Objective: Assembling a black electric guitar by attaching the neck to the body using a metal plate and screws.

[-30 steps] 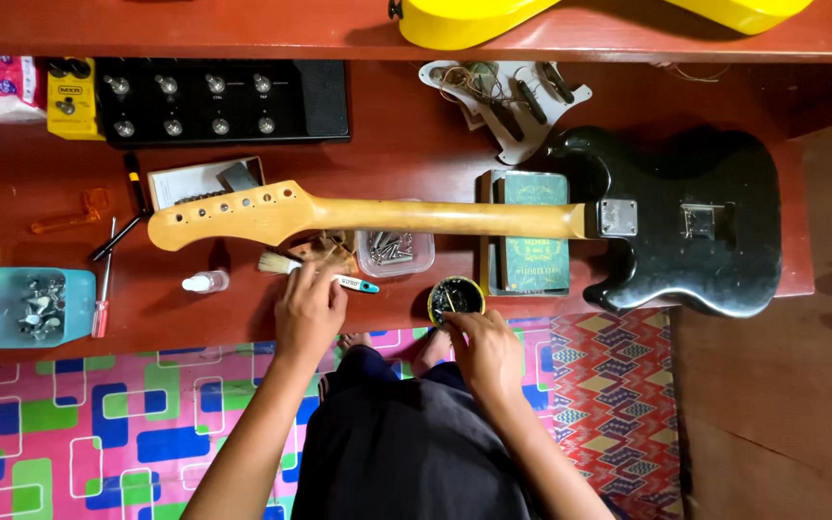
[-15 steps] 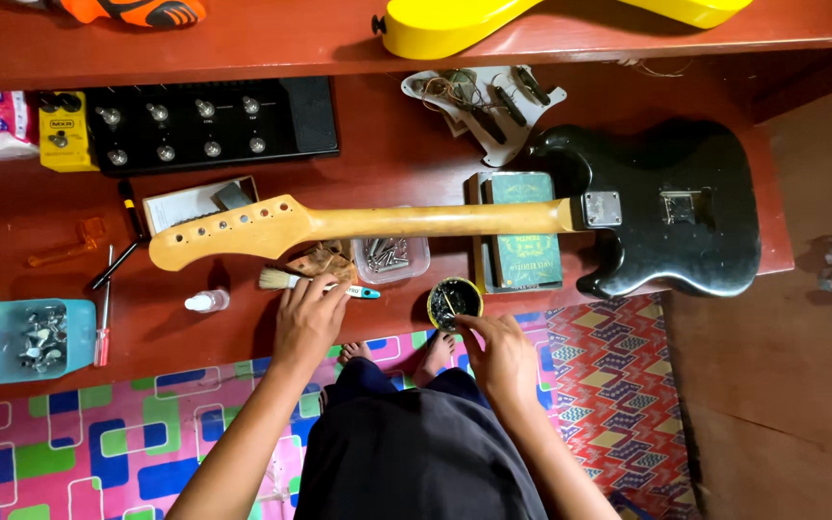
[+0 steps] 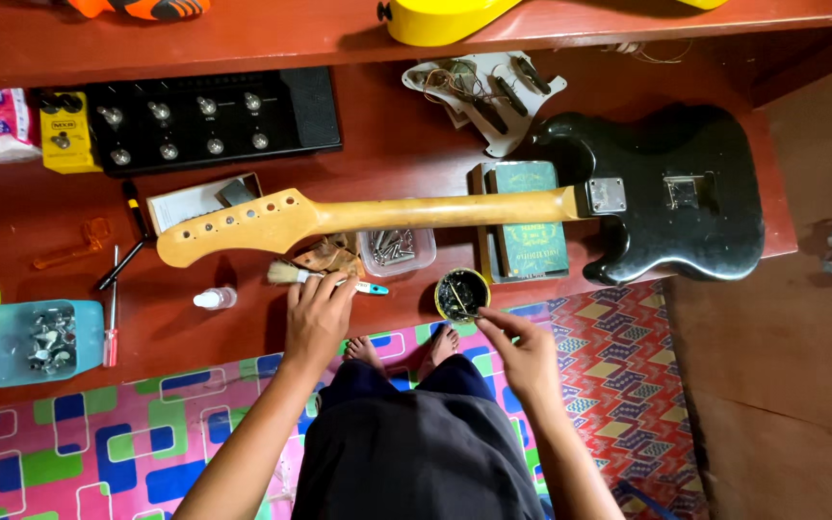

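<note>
Since the earlier frames the right hand [image 3: 522, 356] has barely shifted, its fingertips staying at the near rim of the small round tin [image 3: 461, 294], while the left hand [image 3: 317, 313] has kept its place over the small brush [image 3: 325, 280].

Left fingers [image 3: 315, 287] lie together, curled down over the brush handle; whether they actually grip it or only press on it cannot be told. The brush's pale bristles stick out to the left of the fingers and its white and teal handle end pokes out to the right, so the brush lies flat on the red table [image 3: 387, 164], crosswise under the fingertips.

Right thumb and forefinger are drawn together in a pinch at the tin's edge; anything between them is too small to make out. The tin sits on the table's front edge, just beyond the fingertips.

Just behind both hands lies the guitar neck [image 3: 368, 214], back side up, running to the black guitar body [image 3: 686, 193]. A clear box of screws [image 3: 397, 248] sits between the hands, under the neck. A green book [image 3: 524, 223] props the neck near the body. Farther left are a small white bottle [image 3: 214, 299], a red screwdriver [image 3: 111, 323] and a blue tray of tuners [image 3: 31, 339].
</note>
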